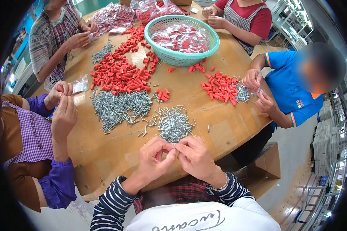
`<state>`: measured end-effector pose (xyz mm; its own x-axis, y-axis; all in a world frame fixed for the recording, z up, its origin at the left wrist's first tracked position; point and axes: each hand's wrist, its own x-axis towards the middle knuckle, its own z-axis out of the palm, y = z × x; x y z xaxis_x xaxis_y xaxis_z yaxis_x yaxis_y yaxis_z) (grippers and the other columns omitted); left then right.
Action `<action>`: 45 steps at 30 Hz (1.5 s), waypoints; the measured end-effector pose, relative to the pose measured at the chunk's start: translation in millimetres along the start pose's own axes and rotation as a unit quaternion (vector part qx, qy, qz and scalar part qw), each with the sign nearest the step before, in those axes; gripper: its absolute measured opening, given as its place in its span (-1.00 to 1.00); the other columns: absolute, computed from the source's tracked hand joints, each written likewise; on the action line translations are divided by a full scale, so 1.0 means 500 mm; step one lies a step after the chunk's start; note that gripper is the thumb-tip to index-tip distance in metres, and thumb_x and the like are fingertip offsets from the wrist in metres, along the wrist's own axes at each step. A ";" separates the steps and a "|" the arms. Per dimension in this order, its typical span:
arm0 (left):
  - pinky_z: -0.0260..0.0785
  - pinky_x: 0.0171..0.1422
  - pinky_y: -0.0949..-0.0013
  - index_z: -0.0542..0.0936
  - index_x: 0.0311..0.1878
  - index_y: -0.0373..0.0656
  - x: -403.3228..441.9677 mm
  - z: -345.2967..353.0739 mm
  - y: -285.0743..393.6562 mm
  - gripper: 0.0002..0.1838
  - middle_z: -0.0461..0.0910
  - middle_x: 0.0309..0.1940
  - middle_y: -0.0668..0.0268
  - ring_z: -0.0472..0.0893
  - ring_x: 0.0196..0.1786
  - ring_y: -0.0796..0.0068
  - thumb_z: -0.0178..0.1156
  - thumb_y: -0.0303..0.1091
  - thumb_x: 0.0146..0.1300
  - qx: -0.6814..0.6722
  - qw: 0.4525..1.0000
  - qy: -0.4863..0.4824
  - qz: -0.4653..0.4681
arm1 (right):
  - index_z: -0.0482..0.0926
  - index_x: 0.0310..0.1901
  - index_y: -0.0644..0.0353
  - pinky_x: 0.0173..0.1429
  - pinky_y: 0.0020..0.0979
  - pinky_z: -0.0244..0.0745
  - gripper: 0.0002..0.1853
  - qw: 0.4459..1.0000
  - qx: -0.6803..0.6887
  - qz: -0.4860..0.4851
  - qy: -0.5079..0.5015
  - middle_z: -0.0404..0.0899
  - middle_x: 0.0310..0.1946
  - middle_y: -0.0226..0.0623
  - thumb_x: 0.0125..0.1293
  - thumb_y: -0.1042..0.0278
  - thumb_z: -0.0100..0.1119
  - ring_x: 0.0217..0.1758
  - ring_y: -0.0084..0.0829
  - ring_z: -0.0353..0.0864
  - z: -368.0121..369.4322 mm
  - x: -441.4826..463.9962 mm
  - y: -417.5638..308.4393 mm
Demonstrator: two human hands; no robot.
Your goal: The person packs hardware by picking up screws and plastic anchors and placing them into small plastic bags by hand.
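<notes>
Both my hands meet at the table's near edge, just in front of a pile of small silver screws (175,125). My left hand (155,157) is closed, thumb and forefinger pinched together. The fingers of my right hand (196,157) pinch at the same spot, their tips touching or nearly touching the left ones. Whatever sits between the fingertips is mostly hidden and too small to name. A few red plastic caps (163,95) lie beyond the screws.
A larger heap of red caps (121,73) and more screws (121,109) spread to the left. A green basket (181,57) holds filled small bags. Co-workers sit around the wooden table (227,127), hands busy with small items. A cardboard box (268,161) stands on the floor at right.
</notes>
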<state>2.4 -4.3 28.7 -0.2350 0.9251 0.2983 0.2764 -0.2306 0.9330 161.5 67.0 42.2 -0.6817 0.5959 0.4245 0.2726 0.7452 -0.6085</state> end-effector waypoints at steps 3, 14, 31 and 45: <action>0.20 -0.40 0.53 0.64 -0.25 -0.28 0.001 -0.007 0.009 -0.86 0.48 -0.42 0.38 0.38 -0.43 0.70 0.33 -0.60 0.10 0.023 1.000 0.000 -0.021 | 0.61 -0.09 0.30 -0.04 -0.21 0.45 -0.66 0.999 0.024 0.006 -0.022 0.57 -0.18 -0.15 0.03 0.64 0.22 -0.11 -0.14 0.57 -0.005 -0.002 0.003; 0.32 -0.53 0.42 0.62 0.08 -0.08 0.007 0.004 0.013 -0.51 0.44 -0.49 0.38 0.44 -0.60 0.53 0.46 -0.38 0.01 0.179 0.979 -0.078 0.054 | 0.61 -0.13 0.38 -0.09 -0.25 0.44 -0.67 0.998 0.039 0.016 -0.037 0.63 -0.21 -0.07 0.00 0.73 0.12 -0.17 -0.12 0.62 -0.023 -0.028 0.006; 0.13 -0.44 0.53 0.66 -0.03 -0.17 0.005 0.009 0.008 -0.61 0.42 -0.49 0.43 0.31 -0.51 0.66 0.49 -0.43 0.01 0.062 0.998 -0.018 -0.023 | 0.66 -0.21 0.19 -0.08 -0.21 0.45 -0.87 0.987 -0.151 0.057 -0.013 0.60 -0.33 -0.24 0.18 0.47 0.27 -0.19 -0.19 0.60 -0.069 0.032 0.103; 0.12 -0.43 0.54 0.66 -0.02 -0.15 -0.002 0.014 0.008 -0.62 0.42 -0.50 0.46 0.30 -0.49 0.67 0.48 -0.42 0.04 0.049 0.996 -0.058 -0.040 | 0.63 -0.33 0.19 -0.02 -0.21 0.38 -0.87 0.967 -0.212 0.002 -0.142 0.57 -0.36 -0.23 0.09 0.37 0.29 -0.19 -0.20 0.57 -0.047 0.078 0.114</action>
<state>10.3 -4.2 30.6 -0.1526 0.9690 0.1942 0.3532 -0.1301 0.9265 166.3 139.9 40.0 -0.8225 0.5376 0.1858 0.4881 0.8348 -0.2546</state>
